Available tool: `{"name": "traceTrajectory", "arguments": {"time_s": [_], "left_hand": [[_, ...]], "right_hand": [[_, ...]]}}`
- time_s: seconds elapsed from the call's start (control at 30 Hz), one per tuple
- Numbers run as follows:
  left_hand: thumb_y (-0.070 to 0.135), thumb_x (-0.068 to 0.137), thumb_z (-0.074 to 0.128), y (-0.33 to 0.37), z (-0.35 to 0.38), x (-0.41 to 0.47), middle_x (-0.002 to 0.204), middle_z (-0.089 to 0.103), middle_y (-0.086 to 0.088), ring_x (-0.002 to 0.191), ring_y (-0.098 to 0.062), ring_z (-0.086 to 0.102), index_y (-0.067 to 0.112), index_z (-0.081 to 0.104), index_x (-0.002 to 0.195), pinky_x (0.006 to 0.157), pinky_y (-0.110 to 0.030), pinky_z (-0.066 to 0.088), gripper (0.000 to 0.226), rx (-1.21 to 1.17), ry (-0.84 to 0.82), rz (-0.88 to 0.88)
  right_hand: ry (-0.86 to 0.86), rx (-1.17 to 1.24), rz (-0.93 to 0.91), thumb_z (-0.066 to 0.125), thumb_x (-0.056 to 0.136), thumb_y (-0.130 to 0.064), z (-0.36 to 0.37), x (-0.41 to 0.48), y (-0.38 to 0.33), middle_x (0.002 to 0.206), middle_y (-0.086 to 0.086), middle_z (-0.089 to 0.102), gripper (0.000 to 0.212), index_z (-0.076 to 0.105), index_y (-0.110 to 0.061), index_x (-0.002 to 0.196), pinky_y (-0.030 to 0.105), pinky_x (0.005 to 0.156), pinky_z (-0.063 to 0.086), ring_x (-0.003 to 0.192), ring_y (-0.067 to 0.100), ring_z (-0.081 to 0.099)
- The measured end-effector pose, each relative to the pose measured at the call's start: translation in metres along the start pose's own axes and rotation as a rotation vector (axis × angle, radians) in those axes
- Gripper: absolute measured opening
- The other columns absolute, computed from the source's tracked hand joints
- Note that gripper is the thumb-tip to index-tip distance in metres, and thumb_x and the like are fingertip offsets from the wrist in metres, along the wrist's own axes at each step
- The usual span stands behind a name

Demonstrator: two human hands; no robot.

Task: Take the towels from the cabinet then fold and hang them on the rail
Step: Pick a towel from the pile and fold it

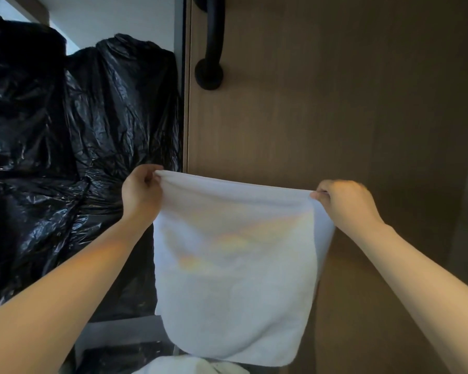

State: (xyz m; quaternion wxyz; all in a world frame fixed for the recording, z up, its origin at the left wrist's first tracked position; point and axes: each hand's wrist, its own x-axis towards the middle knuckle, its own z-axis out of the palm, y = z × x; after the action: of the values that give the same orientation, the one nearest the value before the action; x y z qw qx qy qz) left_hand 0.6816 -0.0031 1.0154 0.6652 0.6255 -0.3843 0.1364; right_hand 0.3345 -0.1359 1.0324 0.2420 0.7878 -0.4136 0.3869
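Seen from a head-worn camera looking forward and down, two bare forearms reach out and hold a white towel [235, 265] up in the air between them. The left hand [141, 193] pinches the towel's upper left corner, fingers curled over the bunched edge. The right hand [346, 203] pinches the upper right corner in the same way, knuckles up. The top edge runs nearly taut from one hand to the other, slightly lower on the right. The rest of the towel hangs straight down below both hands as a broad soft panel with rounded lower corners. A second layer shows along its right side, so it seems to be doubled over.

Behind the towel and the right hand stands a brown wood-grain cabinet door [335, 103], with a black bar handle [212, 44] mounted upright near its left edge. To the left of the door is an open compartment, packed with crumpled, glossy black plastic bags [65, 130] that fill it from top to bottom; what the bags hold cannot be seen. The left hand and forearm are in front of these bags.

At the bottom edge, just under the hanging towel, lies a heap of more white cloth [189, 367], only partly in view.
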Motion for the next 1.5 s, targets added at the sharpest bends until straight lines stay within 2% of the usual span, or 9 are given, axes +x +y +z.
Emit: {"name": "traceTrajectory", "arguments": {"time_s": [0.13,0.3,0.47,0.53,0.63,0.77,0.97,1.37,1.5], "left_hand": [[0.018,0.094,0.058,0.004,0.000,-0.008,0.087,0.065,0.009,0.087,-0.012,0.060,0.018,0.064,0.118,0.071,-0.021,0.042,0.024,-0.080,-0.025,-0.035],[0.020,0.088,0.069,0.013,0.008,-0.052,0.093,0.071,0.000,0.089,-0.012,0.064,0.016,0.068,0.113,0.078,-0.024,0.047,0.025,-0.139,-0.174,-0.074],[0.010,0.084,0.070,0.017,0.026,-0.114,0.077,0.067,0.009,0.068,0.006,0.063,0.022,0.068,0.086,0.059,-0.006,0.044,0.012,-0.177,-0.357,-0.134],[0.014,0.082,0.073,0.017,0.025,-0.132,0.077,0.069,0.008,0.068,0.001,0.063,0.025,0.069,0.079,0.058,-0.011,0.045,0.012,-0.116,-0.393,-0.134],[0.012,0.080,0.075,0.019,0.020,-0.151,0.079,0.072,-0.002,0.076,-0.022,0.068,0.018,0.070,0.082,0.068,-0.032,0.054,0.008,-0.157,-0.462,-0.195],[0.009,0.080,0.076,0.019,0.014,-0.164,0.079,0.072,-0.013,0.073,-0.025,0.068,0.012,0.071,0.085,0.069,-0.033,0.055,0.008,-0.210,-0.539,-0.184],[0.015,0.085,0.073,-0.001,0.006,-0.174,0.076,0.072,0.002,0.072,-0.006,0.067,0.018,0.064,0.096,0.066,-0.011,0.052,0.014,-0.219,-0.657,-0.161],[0.020,0.087,0.070,-0.010,0.003,-0.182,0.081,0.069,-0.001,0.076,-0.019,0.064,0.018,0.071,0.085,0.071,-0.028,0.053,0.004,-0.240,-0.726,-0.024],[0.036,0.091,0.062,-0.016,0.004,-0.179,0.076,0.064,-0.017,0.064,-0.022,0.056,0.006,0.071,0.079,0.060,-0.026,0.044,0.035,-0.175,-0.861,0.037]], "right_hand": [[-0.057,-0.033,0.054,0.061,0.094,-0.035,0.005,-0.008,0.003,0.087,0.007,0.059,0.025,0.072,-0.012,0.090,0.030,0.064,0.037,0.080,0.026,0.055],[-0.341,0.074,0.167,0.066,0.088,-0.047,0.021,-0.038,-0.015,0.098,0.007,0.057,0.028,0.071,-0.019,0.090,0.035,0.082,0.048,0.103,0.031,0.056],[-0.349,0.603,0.118,0.063,0.091,-0.042,0.031,-0.073,-0.072,0.103,-0.016,0.063,0.026,0.068,-0.029,0.113,0.013,0.072,0.043,0.090,-0.003,0.056],[-0.359,0.747,0.122,0.063,0.092,-0.039,0.033,-0.086,-0.090,0.109,-0.021,0.063,0.029,0.067,-0.029,0.119,0.015,0.080,0.049,0.090,-0.004,0.058],[-0.435,0.965,0.200,0.063,0.093,-0.037,0.038,-0.106,-0.108,0.110,-0.023,0.064,0.030,0.064,-0.029,0.123,0.018,0.063,0.054,0.071,0.008,0.067],[-0.387,1.136,0.247,0.065,0.092,-0.020,0.045,-0.117,-0.115,0.071,-0.007,0.069,0.009,0.074,-0.020,0.094,0.024,0.051,0.045,0.052,0.012,0.056],[-0.366,1.036,0.267,0.061,0.094,-0.024,0.050,-0.123,-0.113,0.067,-0.016,0.063,0.018,0.068,-0.026,0.078,0.017,0.059,0.044,0.061,0.002,0.055],[-0.334,1.120,0.201,0.065,0.092,-0.027,0.038,-0.121,-0.112,0.082,-0.015,0.069,0.011,0.071,-0.032,0.083,0.009,0.063,0.042,0.072,-0.003,0.057],[-0.296,1.116,0.216,0.066,0.090,-0.027,0.034,-0.118,-0.108,0.085,-0.022,0.067,0.014,0.070,-0.034,0.080,0.007,0.066,0.043,0.079,-0.003,0.060]]}}
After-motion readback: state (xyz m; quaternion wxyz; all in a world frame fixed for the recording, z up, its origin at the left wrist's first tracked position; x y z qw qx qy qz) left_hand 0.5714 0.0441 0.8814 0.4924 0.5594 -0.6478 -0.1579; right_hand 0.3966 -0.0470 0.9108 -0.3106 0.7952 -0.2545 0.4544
